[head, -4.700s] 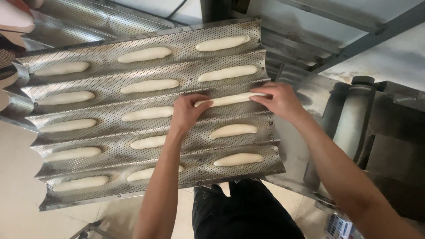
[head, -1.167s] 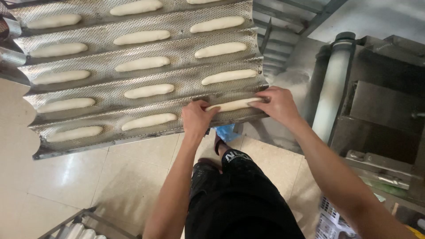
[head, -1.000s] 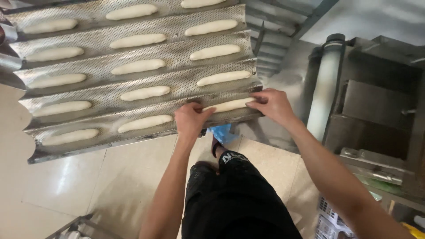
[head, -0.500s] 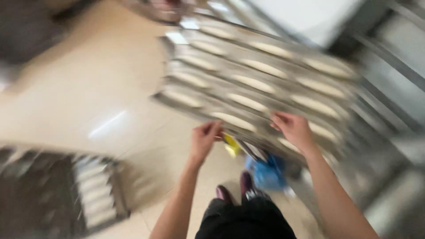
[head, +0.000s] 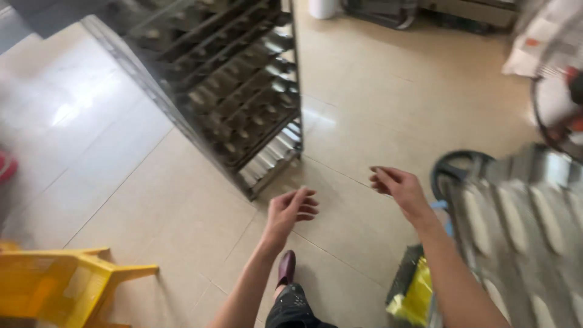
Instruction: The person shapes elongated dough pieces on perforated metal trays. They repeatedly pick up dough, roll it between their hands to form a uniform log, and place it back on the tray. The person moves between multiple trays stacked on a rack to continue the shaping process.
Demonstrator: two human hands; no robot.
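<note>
Left hand (head: 290, 211) and right hand (head: 398, 187) both empty, fingers loosely curled, above tiled floor (head: 388, 91). Tray rack (head: 243, 91) ahead; dough tray (head: 522, 225) at right.

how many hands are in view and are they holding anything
2, both empty: the left hand over the floor tiles near the rack, the right hand beside the blurred dough tray.
</note>
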